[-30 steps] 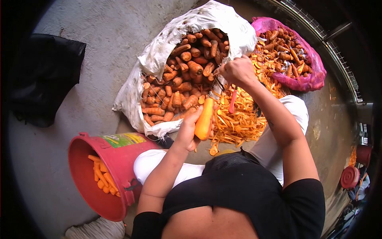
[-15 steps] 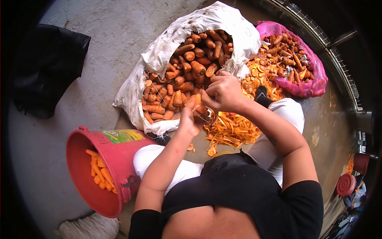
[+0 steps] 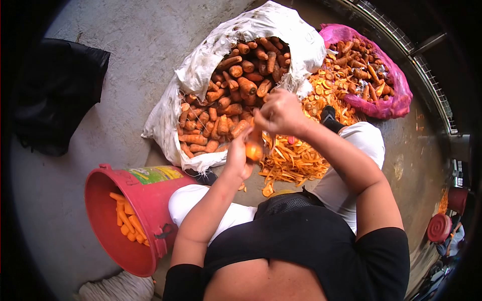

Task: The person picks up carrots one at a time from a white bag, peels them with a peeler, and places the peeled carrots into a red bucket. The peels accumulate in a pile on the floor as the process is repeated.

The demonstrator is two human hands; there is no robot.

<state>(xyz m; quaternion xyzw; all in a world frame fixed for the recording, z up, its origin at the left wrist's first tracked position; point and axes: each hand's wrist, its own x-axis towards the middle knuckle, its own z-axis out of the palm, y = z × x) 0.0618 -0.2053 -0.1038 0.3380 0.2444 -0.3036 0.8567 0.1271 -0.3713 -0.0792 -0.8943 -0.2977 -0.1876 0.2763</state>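
Observation:
My left hand (image 3: 238, 156) grips a peeled orange carrot (image 3: 253, 150), its end pointing toward me. My right hand (image 3: 277, 111) is closed around a peeler just above the carrot; the tool is mostly hidden by the fingers. Both hands work over a heap of orange peelings (image 3: 296, 159) on the floor. Right behind them lies an open white sack (image 3: 211, 55) full of unpeeled carrots (image 3: 236, 95). A red bucket (image 3: 145, 195) at my lower left holds several peeled carrots (image 3: 128, 220).
A pink mesh bag (image 3: 391, 100) with more carrots and scraps lies at the upper right. A black bag (image 3: 55, 90) sits on the grey concrete floor at the left. A metal grate runs along the upper right. Red stools stand at the far right.
My right hand came back from the sack to the carrot and is stroking the peeler along it. The carrot turned from upright to end-on toward me.

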